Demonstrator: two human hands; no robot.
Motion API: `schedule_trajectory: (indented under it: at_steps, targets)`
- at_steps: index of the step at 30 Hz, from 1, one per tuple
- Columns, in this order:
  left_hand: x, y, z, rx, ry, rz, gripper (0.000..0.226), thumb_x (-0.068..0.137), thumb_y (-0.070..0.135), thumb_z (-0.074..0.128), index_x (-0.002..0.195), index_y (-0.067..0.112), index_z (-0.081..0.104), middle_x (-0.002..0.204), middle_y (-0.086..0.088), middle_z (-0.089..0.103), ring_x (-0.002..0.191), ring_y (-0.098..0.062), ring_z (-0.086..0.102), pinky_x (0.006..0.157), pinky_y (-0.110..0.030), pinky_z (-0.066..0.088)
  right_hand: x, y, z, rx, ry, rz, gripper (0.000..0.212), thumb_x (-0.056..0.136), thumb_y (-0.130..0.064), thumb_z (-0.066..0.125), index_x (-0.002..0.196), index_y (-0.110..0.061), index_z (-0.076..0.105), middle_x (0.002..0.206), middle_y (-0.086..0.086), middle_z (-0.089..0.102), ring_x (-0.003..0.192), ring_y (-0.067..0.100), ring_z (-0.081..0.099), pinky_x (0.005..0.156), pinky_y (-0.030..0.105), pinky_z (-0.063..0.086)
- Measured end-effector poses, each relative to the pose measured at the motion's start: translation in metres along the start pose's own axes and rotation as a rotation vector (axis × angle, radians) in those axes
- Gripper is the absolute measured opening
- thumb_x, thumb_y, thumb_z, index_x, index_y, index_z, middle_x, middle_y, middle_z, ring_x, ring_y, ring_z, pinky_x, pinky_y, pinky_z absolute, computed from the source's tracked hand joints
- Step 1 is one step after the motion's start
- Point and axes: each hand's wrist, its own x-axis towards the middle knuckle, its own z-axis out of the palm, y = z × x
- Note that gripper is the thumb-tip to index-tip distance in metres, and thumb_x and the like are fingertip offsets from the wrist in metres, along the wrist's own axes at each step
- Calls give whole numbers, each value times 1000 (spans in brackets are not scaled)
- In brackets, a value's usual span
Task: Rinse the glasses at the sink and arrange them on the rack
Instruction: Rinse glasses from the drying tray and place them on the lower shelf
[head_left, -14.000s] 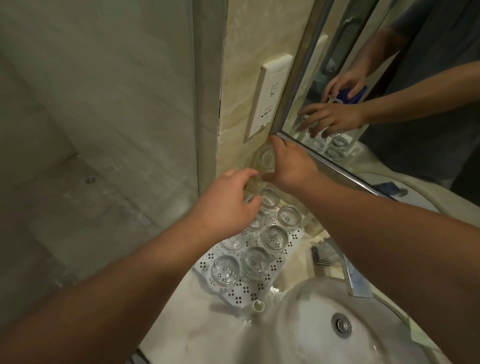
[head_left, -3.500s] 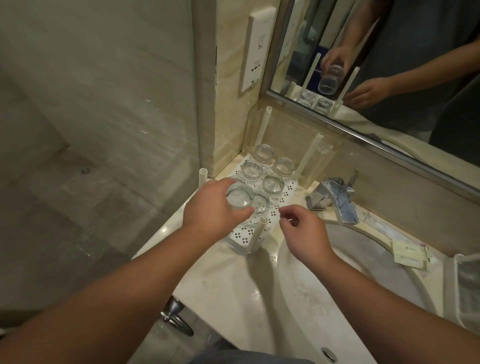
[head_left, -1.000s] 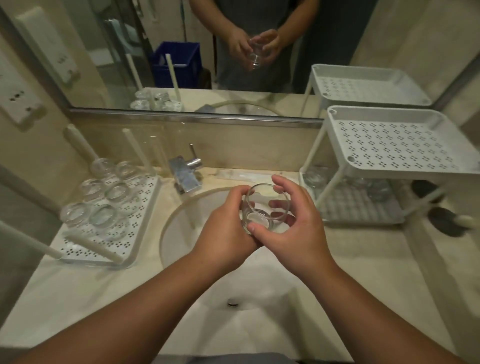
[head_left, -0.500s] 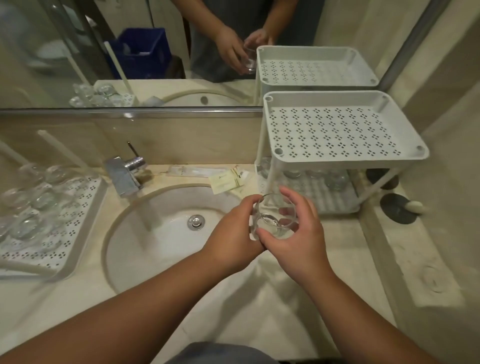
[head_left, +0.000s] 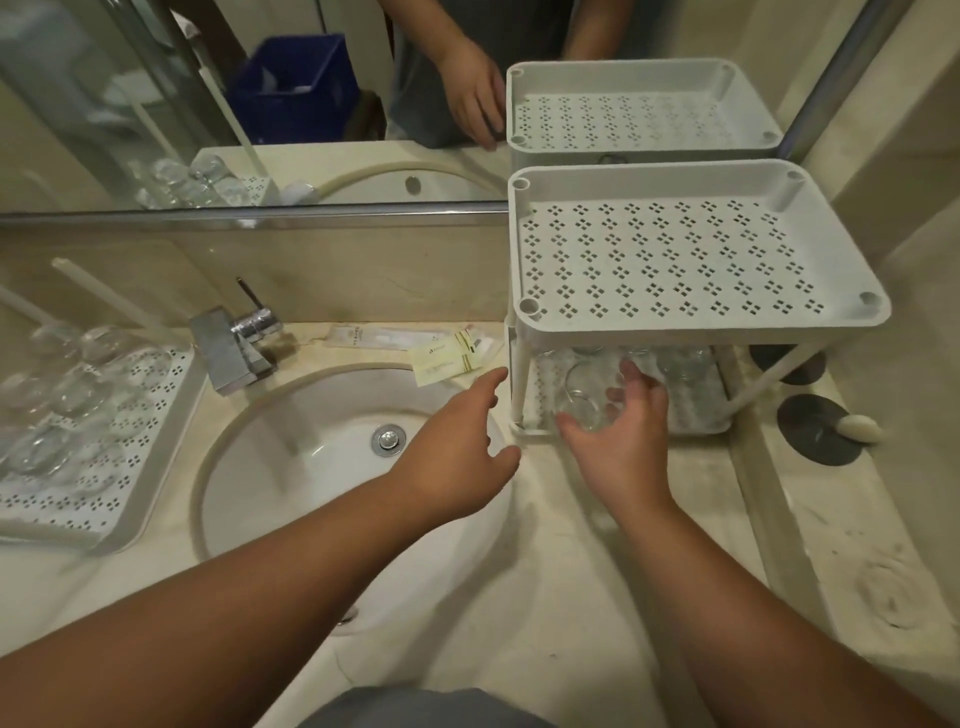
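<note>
A: What does your right hand (head_left: 621, 436) have?
B: You hold a clear glass (head_left: 584, 402) in curled fingers (head_left: 631, 382), right of centre in the frame, at the front edge of the white rack's (head_left: 696, 322) lower shelf, where other glasses (head_left: 675, 364) stand under the perforated top tray.

A: And your left hand (head_left: 462, 447)?
B: Your fingers are spread and relaxed, holding nothing, over the right rim of the sink (head_left: 311, 467).

A: Anything at the left edge?
B: A white tray (head_left: 130, 493) on the desk (head_left: 571, 597) carries more glasses, blurred, with the tap (head_left: 234, 348) beside it.
</note>
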Motion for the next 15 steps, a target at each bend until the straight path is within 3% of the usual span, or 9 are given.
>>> schedule_trajectory:
  at_steps: [2, 4, 7, 9, 11, 15]
  targets:
    - [7, 2, -2, 18, 8, 6, 82, 89, 24, 61, 155, 38, 15, 150, 3, 45, 119, -12, 58, 95, -29, 47, 11, 1, 6, -5, 5, -19, 89, 72, -21, 86, 147, -11, 38, 138, 9, 35, 120, 24, 51, 101, 33, 45]
    - [13, 4, -4, 43, -6, 2, 84, 88, 17, 56, 156, 40, 13, 152, 2, 44, 121, -16, 57, 93, -29, 47, 21, 4, 12, -20, 11, -77, 83, 69, -18, 87, 140, -11, 45, 136, 13, 36, 117, 27, 53, 100, 31, 45]
    - [19, 5, -4, 64, -37, -4, 88, 86, 11, 55, 156, 41, 10, 152, 5, 45, 113, -17, 61, 83, -24, 44, 36, 10, 21, -82, -13, -71, 81, 67, -21, 87, 137, -11, 47, 136, 13, 41, 121, 25, 48, 98, 18, 35]
    - [21, 6, -3, 54, -51, -2, 90, 84, 11, 55, 155, 43, 10, 152, 7, 45, 104, -15, 65, 81, -25, 47, 44, 14, 27, -156, -42, -46, 81, 69, -27, 86, 138, -11, 45, 136, 11, 48, 129, 24, 40, 102, 21, 30]
    - [22, 8, -2, 32, -61, 0, 91, 83, 11, 55, 154, 44, 10, 153, 9, 44, 92, -11, 68, 80, -29, 53, 51, 19, 30, -157, -66, -38, 79, 69, -28, 86, 136, -15, 46, 133, 7, 51, 127, 25, 43, 103, 29, 36]
    - [24, 9, 1, -11, -83, -15, 90, 81, 13, 55, 153, 43, 9, 154, 10, 43, 83, 3, 64, 81, -31, 56, 57, 32, 39, -118, -118, 9, 80, 67, -27, 87, 136, -23, 46, 136, 3, 46, 123, 22, 47, 92, 21, 36]
